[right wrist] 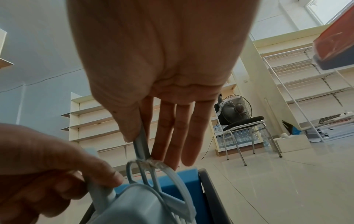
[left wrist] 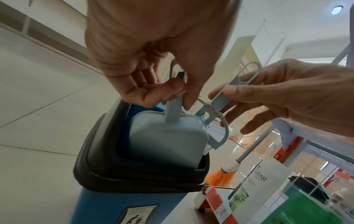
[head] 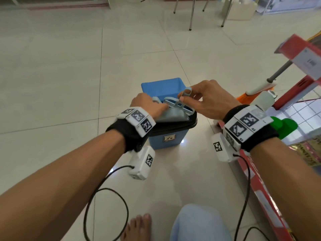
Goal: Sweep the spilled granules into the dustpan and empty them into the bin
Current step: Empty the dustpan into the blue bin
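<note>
A blue bin (head: 165,140) with a black rim (head: 175,126) stands on the floor, its blue lid (head: 161,87) tipped open at the back. My left hand (head: 156,106) grips the handle of a pale blue dustpan (head: 169,115), which is tilted mouth-down into the bin (left wrist: 107,201). In the left wrist view the dustpan (left wrist: 166,141) hangs inside the rim. My right hand (head: 185,99) pinches the handle of a small pale blue brush (head: 175,103) between thumb and forefinger, the other fingers straight. The brush (right wrist: 142,147) leans against the dustpan (right wrist: 134,204). No granules are visible.
An orange broom (head: 250,92) with a grey pole leans at the right against a red shelf rack (head: 295,84). A green item (head: 282,126) sits on that rack. Chair legs (head: 191,14) stand far back. My bare foot (head: 137,226) and knee (head: 196,223) are below.
</note>
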A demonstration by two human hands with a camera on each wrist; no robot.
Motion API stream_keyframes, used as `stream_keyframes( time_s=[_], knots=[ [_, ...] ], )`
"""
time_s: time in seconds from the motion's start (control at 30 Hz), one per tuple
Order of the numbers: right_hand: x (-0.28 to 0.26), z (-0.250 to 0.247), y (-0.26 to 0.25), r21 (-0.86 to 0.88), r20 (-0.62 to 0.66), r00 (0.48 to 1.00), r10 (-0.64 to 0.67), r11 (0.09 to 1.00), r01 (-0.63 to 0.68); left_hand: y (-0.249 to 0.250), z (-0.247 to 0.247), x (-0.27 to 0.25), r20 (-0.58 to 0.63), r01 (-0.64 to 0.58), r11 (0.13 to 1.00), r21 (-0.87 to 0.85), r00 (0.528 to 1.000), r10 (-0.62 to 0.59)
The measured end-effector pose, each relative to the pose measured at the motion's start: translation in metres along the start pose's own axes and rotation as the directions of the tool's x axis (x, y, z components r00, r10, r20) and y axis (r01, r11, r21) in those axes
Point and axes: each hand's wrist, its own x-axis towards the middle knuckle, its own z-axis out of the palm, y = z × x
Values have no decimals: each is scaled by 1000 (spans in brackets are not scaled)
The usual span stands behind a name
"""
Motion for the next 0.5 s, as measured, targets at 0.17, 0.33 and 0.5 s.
stream_keyframes(
  time_s=[0.17, 0.33, 0.5],
  knots=[
    [3, -6, -4, 2, -40, 999, -3, 1000, 4, 9, 3, 1, -154, -35, 994, -100, 988, 20],
    [0, -1, -3, 42, -61, 998, -25, 999, 28, -1, 10, -1, -239, -53, 982, -179, 971, 9],
    [-1, 1, 3, 73, -47, 998, -39, 996, 42, -5, 9, -3, -332, -137, 952, -273, 942, 40]
  ],
)
